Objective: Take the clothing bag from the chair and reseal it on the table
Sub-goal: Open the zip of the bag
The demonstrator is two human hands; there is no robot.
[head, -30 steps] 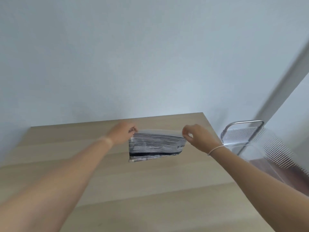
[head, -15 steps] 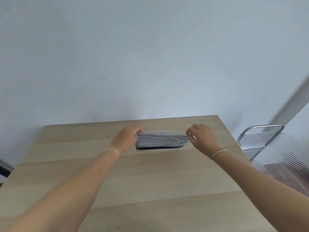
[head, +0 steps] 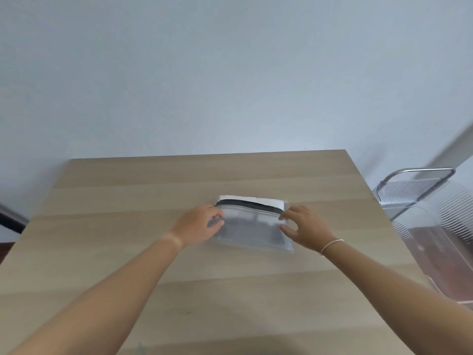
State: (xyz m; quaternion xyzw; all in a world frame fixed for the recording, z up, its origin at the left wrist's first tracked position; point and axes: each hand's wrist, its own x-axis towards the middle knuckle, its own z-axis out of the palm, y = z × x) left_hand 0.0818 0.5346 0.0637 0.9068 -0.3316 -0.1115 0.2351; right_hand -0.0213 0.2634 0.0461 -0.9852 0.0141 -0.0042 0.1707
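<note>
Clothing bag (head: pixel 252 230) lies flat on the table (head: pixel 128 226), toward the far right part, with its opening at the far edge. Left hand (head: pixel 198 224) pinches the bag's left edge; right hand (head: pixel 304 228) touches the right edge with fingers spread. Clear chair (head: pixel 419 198) stands right of the table.

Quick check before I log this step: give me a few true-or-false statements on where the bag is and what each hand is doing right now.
1. The clothing bag lies flat on the table. True.
2. The left hand is off the bag, resting on bare wood. False: its fingers touch the bag's left edge.
3. The right hand is at the bag's right edge. True.
4. The bag sits on the chair. False: the chair stands to the right of the table, with no bag on it.
5. The bag's opening edge faces away from the person. True.
</note>
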